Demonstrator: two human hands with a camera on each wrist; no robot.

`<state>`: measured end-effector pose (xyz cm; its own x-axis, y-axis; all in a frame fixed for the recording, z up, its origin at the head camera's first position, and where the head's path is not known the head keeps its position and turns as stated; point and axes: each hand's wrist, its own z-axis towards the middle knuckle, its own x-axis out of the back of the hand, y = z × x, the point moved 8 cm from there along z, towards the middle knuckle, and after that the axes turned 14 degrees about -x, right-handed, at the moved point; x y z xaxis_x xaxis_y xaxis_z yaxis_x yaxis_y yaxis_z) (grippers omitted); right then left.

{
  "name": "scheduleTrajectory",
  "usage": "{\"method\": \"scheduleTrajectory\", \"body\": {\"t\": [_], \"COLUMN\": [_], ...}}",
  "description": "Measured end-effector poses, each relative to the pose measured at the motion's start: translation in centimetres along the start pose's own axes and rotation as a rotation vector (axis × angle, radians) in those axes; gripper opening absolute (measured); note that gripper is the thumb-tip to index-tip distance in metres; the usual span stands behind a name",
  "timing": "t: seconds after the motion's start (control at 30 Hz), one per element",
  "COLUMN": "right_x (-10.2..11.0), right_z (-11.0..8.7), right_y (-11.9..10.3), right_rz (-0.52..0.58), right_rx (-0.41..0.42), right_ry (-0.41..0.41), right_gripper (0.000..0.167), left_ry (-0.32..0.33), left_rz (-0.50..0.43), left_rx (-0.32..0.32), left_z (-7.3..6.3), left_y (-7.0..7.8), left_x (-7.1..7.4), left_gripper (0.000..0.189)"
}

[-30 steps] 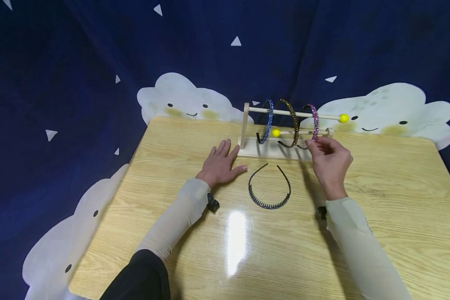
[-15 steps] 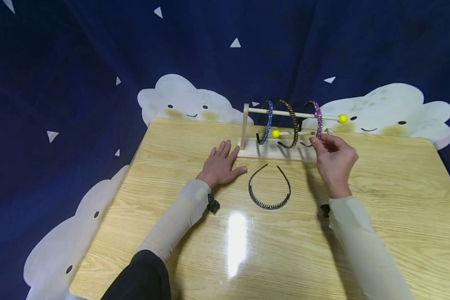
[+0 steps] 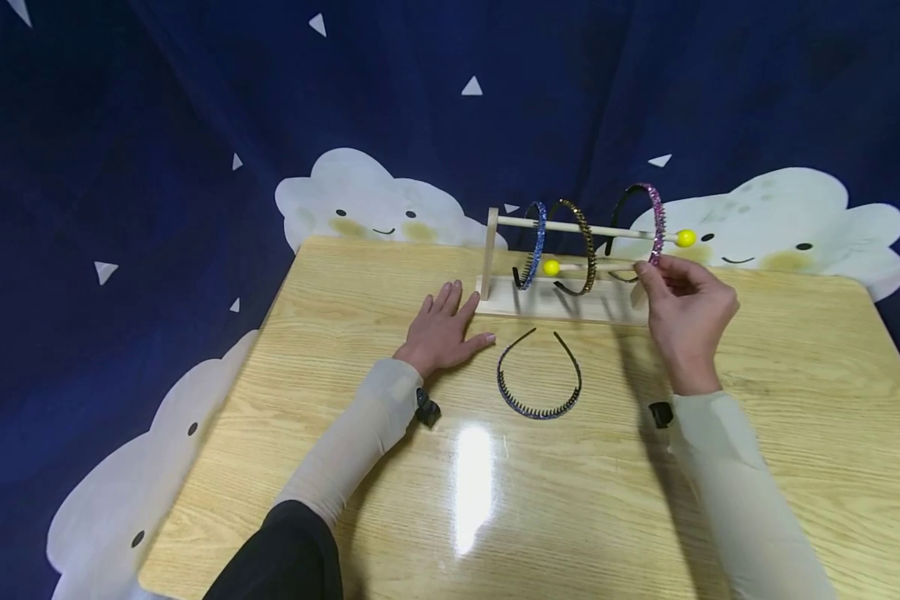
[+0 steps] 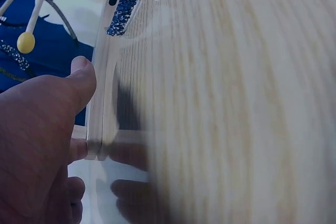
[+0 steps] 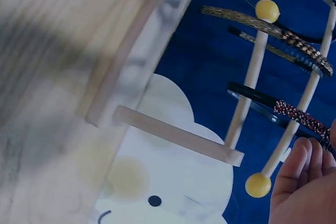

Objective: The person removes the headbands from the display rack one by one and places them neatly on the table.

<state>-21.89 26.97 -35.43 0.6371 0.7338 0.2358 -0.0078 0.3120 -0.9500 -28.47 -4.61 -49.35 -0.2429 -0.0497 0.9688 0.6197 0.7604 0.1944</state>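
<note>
My right hand pinches the lower front of a pink glittery headband, which loops round the upper rod near its yellow end ball. In the right wrist view the fingertips lie against the pink-beaded headband. Flat on the table beside the stand's left end, my left hand has its fingers spread. Along the same rod hang a blue headband and a gold-brown headband. A dark blue toothed headband lies on the table between my hands.
The wooden stand has a pale base, a left upright and a lower rod with a yellow ball. Behind the wood-grain table hangs a dark blue cloth with smiling clouds.
My right hand has slid the pink headband rightward along the upper rod toward the yellow end ball and raised it slightly. My left hand stays in place.
</note>
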Motion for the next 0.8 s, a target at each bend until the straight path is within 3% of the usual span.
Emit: {"method": "scheduleTrajectory", "body": {"t": [0.6, 0.8], "right_x": [1.0, 1.3], "right_z": [0.3, -0.2], "right_y": [-2.5, -4.7], "right_rz": [0.055, 0.092], "right_rx": [0.041, 0.026], "right_ry": [0.043, 0.056], "right_gripper": [0.025, 0.023], "left_ry": [-0.004, -0.002], "left_rz": [0.002, 0.005], "left_rx": [0.007, 0.002], "left_z": [-0.1, 0.0], "left_y": [0.0, 0.0], "left_x": [0.0, 0.0], "left_gripper": [0.086, 0.086]}}
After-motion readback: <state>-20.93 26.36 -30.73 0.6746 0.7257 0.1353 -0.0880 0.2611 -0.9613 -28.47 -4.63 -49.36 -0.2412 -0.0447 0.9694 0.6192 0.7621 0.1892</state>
